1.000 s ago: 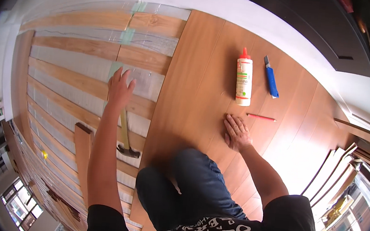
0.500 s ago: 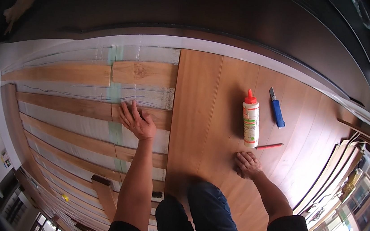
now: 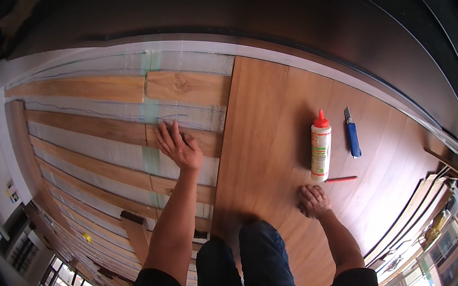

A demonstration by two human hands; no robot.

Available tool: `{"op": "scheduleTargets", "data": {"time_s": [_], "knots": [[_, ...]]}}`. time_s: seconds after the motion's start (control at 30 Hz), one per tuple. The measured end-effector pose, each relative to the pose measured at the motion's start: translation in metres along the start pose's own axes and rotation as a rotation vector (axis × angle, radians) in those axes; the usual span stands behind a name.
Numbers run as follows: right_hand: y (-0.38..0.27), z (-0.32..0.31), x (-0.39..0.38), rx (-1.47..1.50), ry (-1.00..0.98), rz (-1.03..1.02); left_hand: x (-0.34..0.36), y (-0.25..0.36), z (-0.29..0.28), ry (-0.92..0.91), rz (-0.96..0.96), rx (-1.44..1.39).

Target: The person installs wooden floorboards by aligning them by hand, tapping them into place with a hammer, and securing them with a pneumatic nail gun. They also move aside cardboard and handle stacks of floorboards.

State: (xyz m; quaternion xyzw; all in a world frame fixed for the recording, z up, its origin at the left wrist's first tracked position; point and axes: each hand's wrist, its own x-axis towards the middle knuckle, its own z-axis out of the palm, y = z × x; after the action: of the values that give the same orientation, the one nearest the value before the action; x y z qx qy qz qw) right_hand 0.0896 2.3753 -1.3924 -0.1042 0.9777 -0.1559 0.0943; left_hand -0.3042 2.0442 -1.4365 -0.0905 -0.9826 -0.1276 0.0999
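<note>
My left hand (image 3: 179,146) lies with fingers spread across a wooden batten (image 3: 85,126), beside a join over a pale green tape strip (image 3: 151,164). My right hand (image 3: 315,202) rests on the brown floorboards (image 3: 262,146), fingers bent, holding nothing I can see. Just beyond it are a white glue bottle (image 3: 320,152) with a red cap, a red pencil (image 3: 342,178) and a blue utility knife (image 3: 354,136). Several battens run in rows over pale sheeting (image 3: 110,158); the floorboards end at a straight edge beside them.
A dark panel (image 3: 243,10) and white trim (image 3: 304,64) border the far side. A loose board (image 3: 133,233) lies by my left forearm. A yellow object (image 3: 87,237) sits among lower-left battens. Several long boards (image 3: 408,217) stand at right. My knees (image 3: 260,247) are on the floor.
My view has tilted toward the dark panel. My left hand has moved forward onto a farther batten; my right hand stays on the boards, fingers more bent. The hammer is now mostly hidden.
</note>
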Motion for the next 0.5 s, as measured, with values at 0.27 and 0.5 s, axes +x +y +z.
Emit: {"op": "scheduleTargets", "data": {"time_s": [0.27, 0.5], "knots": [[0.006, -0.004, -0.008, 0.010, 0.037, -0.011, -0.007, 0.004, 0.005, -0.009, 0.003, 0.009], [0.006, -0.003, 0.003, 0.041, 0.017, -0.142, -0.052, -0.081, -0.088, -0.293, -0.206, -0.793]]}}
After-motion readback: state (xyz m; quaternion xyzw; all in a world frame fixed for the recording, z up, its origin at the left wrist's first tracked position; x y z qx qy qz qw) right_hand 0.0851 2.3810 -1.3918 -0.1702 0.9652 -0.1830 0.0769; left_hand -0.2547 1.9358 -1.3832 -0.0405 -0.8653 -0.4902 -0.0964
